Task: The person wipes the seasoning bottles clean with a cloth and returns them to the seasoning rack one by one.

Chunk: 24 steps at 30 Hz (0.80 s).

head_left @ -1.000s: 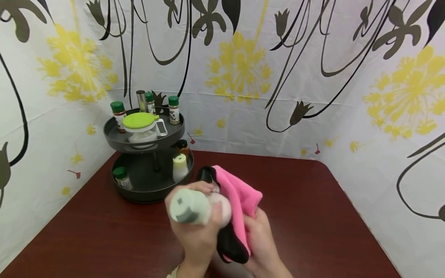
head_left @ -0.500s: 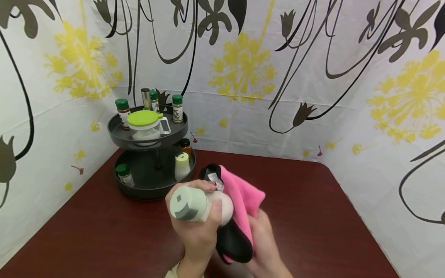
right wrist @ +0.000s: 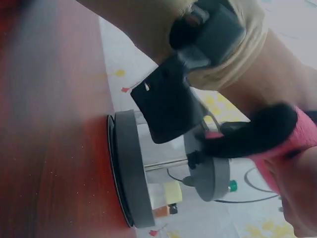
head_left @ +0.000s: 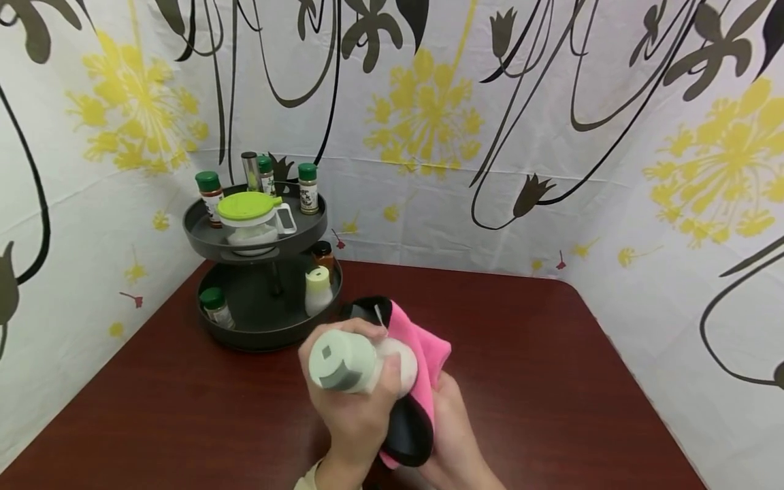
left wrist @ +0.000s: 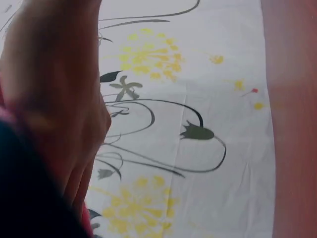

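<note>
In the head view my left hand [head_left: 355, 408] grips a bottle with a pale green cap [head_left: 343, 361] and whitish body, the cap end tilted up toward the camera. My right hand [head_left: 456, 435] holds a pink cloth [head_left: 422, 350] with black rubbery-looking parts [head_left: 409, 432] against the bottle's far end. A thin white tag shows on the cloth near the left fingertips. Most of the right fingers are hidden behind the cloth. In the left wrist view the left hand [left wrist: 64, 109] hides the bottle. The right wrist view shows the pink cloth [right wrist: 297, 134] by the right hand [right wrist: 302, 191].
A dark two-tier turntable [head_left: 254, 340] stands back left on the brown table [head_left: 520, 381]. Its upper tier bears green-capped spice jars and a lime-lidded container [head_left: 250, 221]. A yellow-capped bottle [head_left: 318, 291] and a green-capped jar [head_left: 217, 307] stand below. A patterned sheet [head_left: 404, 224] hangs behind.
The cloth and right hand have shifted slightly left, while the bottle in the left hand has moved a little right. The cloth's white tag has turned and looks narrower now.
</note>
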### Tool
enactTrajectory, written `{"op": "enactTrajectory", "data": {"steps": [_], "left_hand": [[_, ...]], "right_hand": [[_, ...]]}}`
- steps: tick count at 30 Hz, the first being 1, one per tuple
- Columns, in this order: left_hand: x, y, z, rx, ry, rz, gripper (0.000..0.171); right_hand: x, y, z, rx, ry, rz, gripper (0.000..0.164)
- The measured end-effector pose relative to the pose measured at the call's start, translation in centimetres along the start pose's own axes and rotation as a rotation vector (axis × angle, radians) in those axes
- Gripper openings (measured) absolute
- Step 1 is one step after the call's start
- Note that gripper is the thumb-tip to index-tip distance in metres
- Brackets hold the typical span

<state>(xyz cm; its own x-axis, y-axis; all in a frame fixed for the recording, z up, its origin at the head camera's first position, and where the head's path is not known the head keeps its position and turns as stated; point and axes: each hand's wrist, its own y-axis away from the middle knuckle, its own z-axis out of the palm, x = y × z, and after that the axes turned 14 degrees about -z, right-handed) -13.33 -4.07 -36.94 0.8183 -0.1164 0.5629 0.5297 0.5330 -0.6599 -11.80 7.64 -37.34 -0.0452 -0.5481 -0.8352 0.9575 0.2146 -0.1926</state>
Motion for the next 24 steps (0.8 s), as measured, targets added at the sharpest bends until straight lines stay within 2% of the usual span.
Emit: {"op": "enactTrajectory", "data": {"steps": [3,5,7,9,11,15,16,17,18,20,22,24], "left_hand": [[0.0,-0.2,-0.1,0.014,-0.042,-0.010,0.062],[0.1,-0.4,-0.2,0.028,-0.054,-0.024,0.061],[0.2,-0.2,-0.2,0.015,-0.059,-0.034,0.061],[0.6,0.0,0.1,-0.001,-0.039,-0.029,0.061],[1.1,0.3,0.3,-0.005,0.004,-0.008,0.062],[2.4,0.0,0.6,0.048,0.113,0.045,0.062],[2.6,-0.1,0.5,0.061,0.119,0.040,0.062],[2.7,-0.3,0.5,0.070,0.116,0.034,0.062],[2.6,-0.4,0.4,0.076,0.110,0.017,0.061],[2.2,-0.4,0.2,0.075,0.078,-0.030,0.059],[1.5,-0.3,-0.1,0.069,0.025,-0.057,0.058],[0.6,-0.2,-0.3,0.060,-0.010,-0.052,0.059]], "right_hand": [[-0.5,0.5,-0.2,0.034,0.050,-0.013,0.016],[-1.1,0.5,-0.3,0.087,0.068,-0.037,0.017],[-1.4,0.0,-0.4,0.127,0.076,-0.062,0.018],[-1.1,-0.6,-0.5,0.126,0.098,-0.091,0.020],[-0.4,-1.2,-0.7,0.101,0.250,-0.150,0.020],[1.0,-1.7,-1.2,0.079,0.683,-0.307,0.033],[1.1,-1.7,-1.3,0.094,0.765,-0.341,0.030],[1.1,-1.7,-1.3,0.111,0.798,-0.359,0.022],[1.0,-1.7,-1.2,0.131,0.771,-0.354,0.021],[0.6,-1.4,-0.9,0.161,0.643,-0.300,0.012],[0.0,-1.0,-0.4,0.175,0.488,-0.222,0.021],[-0.6,-0.5,0.1,0.177,0.349,-0.137,0.036]]}}
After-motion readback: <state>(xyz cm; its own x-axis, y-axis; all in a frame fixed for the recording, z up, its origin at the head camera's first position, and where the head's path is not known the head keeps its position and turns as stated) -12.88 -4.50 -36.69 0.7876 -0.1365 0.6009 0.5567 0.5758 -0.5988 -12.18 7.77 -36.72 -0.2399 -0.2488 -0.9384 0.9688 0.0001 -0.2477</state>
